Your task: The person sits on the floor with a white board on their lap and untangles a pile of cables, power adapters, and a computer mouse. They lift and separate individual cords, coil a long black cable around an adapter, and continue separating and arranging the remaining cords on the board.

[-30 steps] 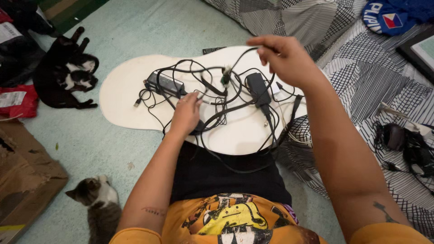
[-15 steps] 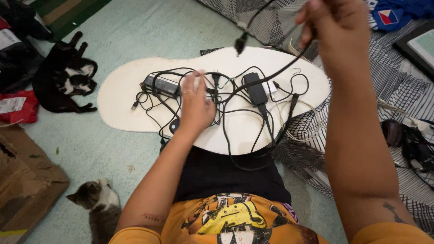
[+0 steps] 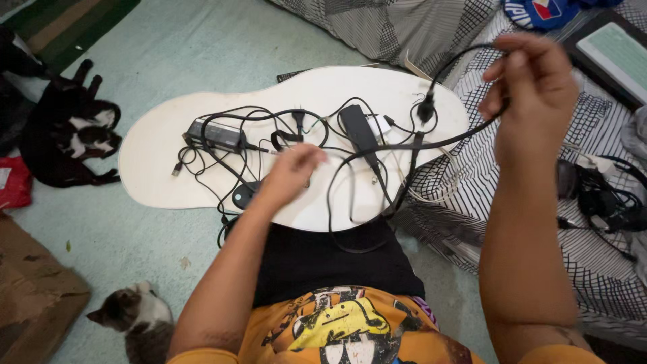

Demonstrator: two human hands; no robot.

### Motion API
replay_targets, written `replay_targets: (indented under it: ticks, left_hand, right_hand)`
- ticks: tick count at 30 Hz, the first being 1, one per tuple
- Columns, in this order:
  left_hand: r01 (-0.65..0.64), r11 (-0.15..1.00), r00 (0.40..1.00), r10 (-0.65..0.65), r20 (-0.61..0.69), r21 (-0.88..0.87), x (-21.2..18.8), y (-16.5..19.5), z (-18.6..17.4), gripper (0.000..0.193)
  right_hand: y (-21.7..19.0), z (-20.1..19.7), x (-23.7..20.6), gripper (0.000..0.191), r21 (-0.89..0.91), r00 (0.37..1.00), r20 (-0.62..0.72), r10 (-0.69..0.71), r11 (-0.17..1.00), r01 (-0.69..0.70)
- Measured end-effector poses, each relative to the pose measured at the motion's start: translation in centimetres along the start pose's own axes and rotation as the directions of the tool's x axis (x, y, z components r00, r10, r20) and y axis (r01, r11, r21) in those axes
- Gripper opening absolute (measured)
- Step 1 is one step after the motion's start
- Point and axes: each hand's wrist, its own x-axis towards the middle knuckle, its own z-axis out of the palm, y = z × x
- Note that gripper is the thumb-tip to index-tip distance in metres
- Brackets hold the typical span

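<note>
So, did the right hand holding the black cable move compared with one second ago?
Yes. The right hand rose with the black cable, away from the white oval board, toward the striped bedding's side.

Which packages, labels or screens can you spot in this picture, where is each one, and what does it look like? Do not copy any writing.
Tablet-like device: top right on the bedding, dark frame, pale green rectangular face.
Red packet: left edge on the floor, red with a white patch.
Cardboard box: bottom left corner, brown, worn.
Blue cloth: top edge, red and white emblem.
</note>
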Motion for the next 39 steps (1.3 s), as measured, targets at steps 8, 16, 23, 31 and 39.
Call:
replay_targets:
  ticks: [8,16,23,31,39]
  left_hand:
    - [-0.239,0.582,0.820,-0.308,-0.483,-0.777,-1.1,-1.2,-9.2,0.021]
    - [-0.162,0.587,0.720,-0.480,-0.502,-0.794,-3.7,-3.5,-9.5,0.020]
    - [-0.038,0.842,0.671,-0.377,-0.638,-0.538,-5.1,-3.6,-8.0,0.028]
    - [-0.024,0.934,0.802,-0.194,-0.565,-0.356,-5.6,-1.8,-5.0,0.030]
    - [0.009,0.943,0.915,-0.142,-0.377,-0.332,-6.9,-0.4,-2.9,0.029]
  right_hand:
    - [4.4,3.6,-4.2,0.022,-0.012,0.957,0.160,0.241,0.970,-0.242]
    - [7.1,5.9,-9.7,0.044,-0.207,0.845,0.370,0.387,0.920,-0.331]
    - [9.8,5.2,-10.5,0.039,-0.623,0.725,0.078,0.685,0.601,-0.501]
    - [16.1,8.1,-7.3,0.044,-0.821,0.900,0.190,0.392,0.567,-0.074]
    - [17.8,13.1,-5.7,0.066,-0.939,0.878,0.100,0.468,0.335,-0.072]
